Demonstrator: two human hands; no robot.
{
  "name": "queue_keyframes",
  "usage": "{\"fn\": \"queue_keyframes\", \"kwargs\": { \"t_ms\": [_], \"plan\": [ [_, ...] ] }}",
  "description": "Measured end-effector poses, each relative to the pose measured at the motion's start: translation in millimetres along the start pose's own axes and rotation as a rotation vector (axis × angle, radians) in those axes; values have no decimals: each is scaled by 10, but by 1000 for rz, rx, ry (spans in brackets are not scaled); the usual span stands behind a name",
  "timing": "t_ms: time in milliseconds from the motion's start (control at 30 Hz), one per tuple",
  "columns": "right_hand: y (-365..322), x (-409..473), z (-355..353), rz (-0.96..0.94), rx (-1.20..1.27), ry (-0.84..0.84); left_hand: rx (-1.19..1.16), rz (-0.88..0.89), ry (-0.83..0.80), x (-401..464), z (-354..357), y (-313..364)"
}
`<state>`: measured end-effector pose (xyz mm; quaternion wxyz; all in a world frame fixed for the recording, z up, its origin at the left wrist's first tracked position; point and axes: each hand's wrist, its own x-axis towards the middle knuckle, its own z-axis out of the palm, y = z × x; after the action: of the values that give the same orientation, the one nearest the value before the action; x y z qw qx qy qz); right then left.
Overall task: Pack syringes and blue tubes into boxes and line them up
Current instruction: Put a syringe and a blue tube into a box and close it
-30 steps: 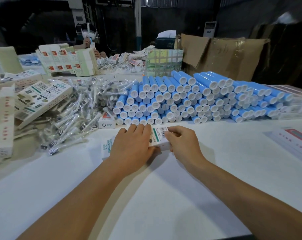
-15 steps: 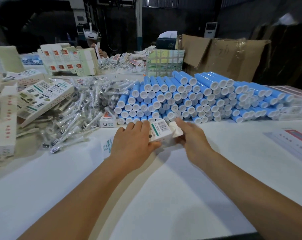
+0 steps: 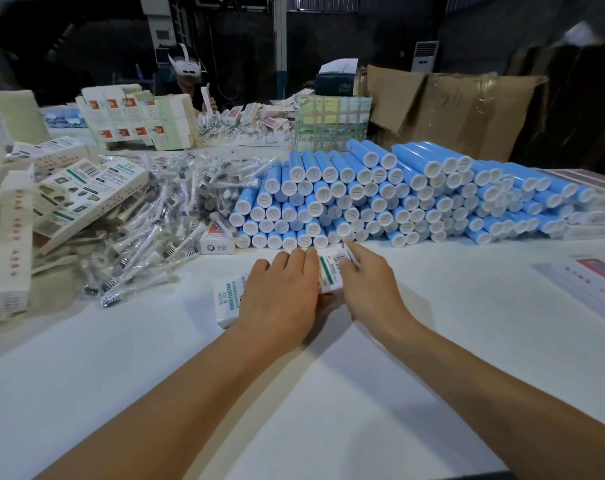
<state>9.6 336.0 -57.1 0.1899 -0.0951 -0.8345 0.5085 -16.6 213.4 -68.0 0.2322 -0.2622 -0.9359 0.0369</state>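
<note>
The left hand (image 3: 282,296) lies flat on top of a small white box (image 3: 330,271) on the white table (image 3: 155,375), its fingers straight and pressing down. The right hand (image 3: 370,282) holds the box's right end, with fingers curled at the open flap (image 3: 350,255). The box sits just in front of the stack of blue tubes (image 3: 380,199). A heap of wrapped syringes (image 3: 162,216) lies to the left.

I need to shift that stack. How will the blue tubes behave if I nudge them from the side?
The blue tubes are round and lie loosely heaped on the table, so they would probably roll and the heap slump. They look like smooth plastic, perhaps slippery.
</note>
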Motion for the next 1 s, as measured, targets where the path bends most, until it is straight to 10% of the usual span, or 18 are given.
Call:
{"fn": "queue_keyframes", "kwargs": {
  "t_ms": [300,500,1000],
  "plan": [
    [-3,-89,49,0,45,5,33,0,22,-11,-9,68],
    [-80,35,-137,359,789,-55,-40,-49,64,14,33,-52],
    [8,63,-100,379,800,-13,-64,-27,84,-12,20,-71]
  ]
}}
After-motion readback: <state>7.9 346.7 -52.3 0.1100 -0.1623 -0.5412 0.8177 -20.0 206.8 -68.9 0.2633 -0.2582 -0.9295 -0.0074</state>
